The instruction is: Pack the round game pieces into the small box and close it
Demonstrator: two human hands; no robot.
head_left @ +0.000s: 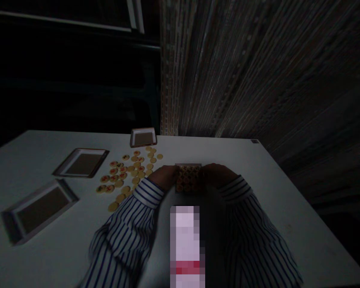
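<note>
My left hand (165, 177) and my right hand (218, 175) are on either side of a small box (188, 165), gripping it by its left and right ends. Rows of round Chinese chess pieces (188, 179) lie inside it, their faces marked with characters. Dim light hides most of my fingertips. Left of my left hand, several loose Chinese chess pieces (134, 173) are scattered over the table. Some show red or dark characters, while others look plain.
On the white table (243, 156), an open shallow box (143, 139) stands at the back edge. Two more, a middle one (85, 163) and a nearer one (43, 210), lie to the left. A striped curtain (228, 72) hangs behind. A small dark label (255, 141) marks the far right corner.
</note>
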